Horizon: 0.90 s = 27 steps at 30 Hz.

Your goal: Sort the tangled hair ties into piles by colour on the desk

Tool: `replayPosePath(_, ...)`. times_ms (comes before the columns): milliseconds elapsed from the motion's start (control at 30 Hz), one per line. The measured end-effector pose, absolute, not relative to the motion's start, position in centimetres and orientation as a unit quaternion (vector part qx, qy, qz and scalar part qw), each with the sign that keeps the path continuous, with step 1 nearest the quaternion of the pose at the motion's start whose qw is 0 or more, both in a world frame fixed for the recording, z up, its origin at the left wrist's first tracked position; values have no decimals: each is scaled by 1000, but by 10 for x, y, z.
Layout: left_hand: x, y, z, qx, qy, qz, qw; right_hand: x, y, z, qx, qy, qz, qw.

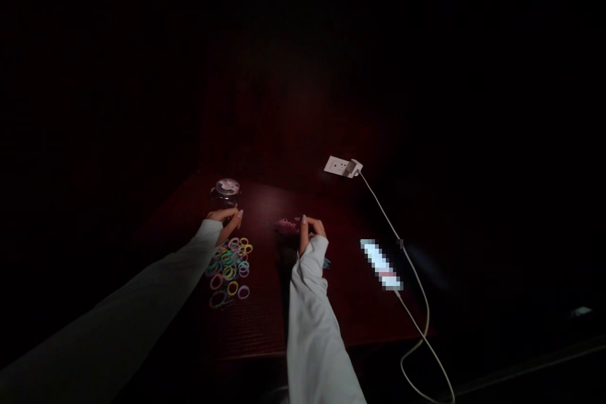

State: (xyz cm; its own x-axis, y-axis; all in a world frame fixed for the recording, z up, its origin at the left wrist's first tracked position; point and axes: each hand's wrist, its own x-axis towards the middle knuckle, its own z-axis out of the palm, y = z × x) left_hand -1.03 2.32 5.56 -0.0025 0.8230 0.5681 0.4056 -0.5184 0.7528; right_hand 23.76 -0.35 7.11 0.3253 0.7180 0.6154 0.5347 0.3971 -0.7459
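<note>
My left hand is closed, thumb and fingers drawn together, just in front of a clear round jar with a patterned lid. Below that hand lies a loose heap of coloured hair ties, yellow, green, pink and purple. To the right, my right hand has its thumb against curled fingers. Whatever either hand may pinch is too small or hidden to make out. Beside the right thumb sits a small pile of pink hair ties. A few bluish ones peek out past the right cuff.
The scene is dark around a reddish wooden table. On its right lies a lit phone, blurred out, with a white cable looping over the edge. The cable runs up to a charger plugged into a white socket.
</note>
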Motion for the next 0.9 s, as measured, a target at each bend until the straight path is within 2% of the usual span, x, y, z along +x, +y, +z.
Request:
replayPosePath(67, -10, 24, 55, 681, 451, 543, 195, 272, -15, 63, -590, -608, -5, 531)
replayPosePath(167, -11, 29, 52, 681, 453, 539, 204, 322, -33, 48, -666, -623, -60, 406)
replayPosePath(267, -13, 37, 50, 691, 444, 529, 213, 353, -46, 36, -715, -597, -83, 354)
replayPosePath(500, -14, 32, 51, 657, 473, 545, 220, 353, -52, 29, -726, -614, -67, 301)
replayPosePath(900, -15, 40, 47, 659, 471, 543, 220, 352, -52, 28, -727, -590, -108, 334)
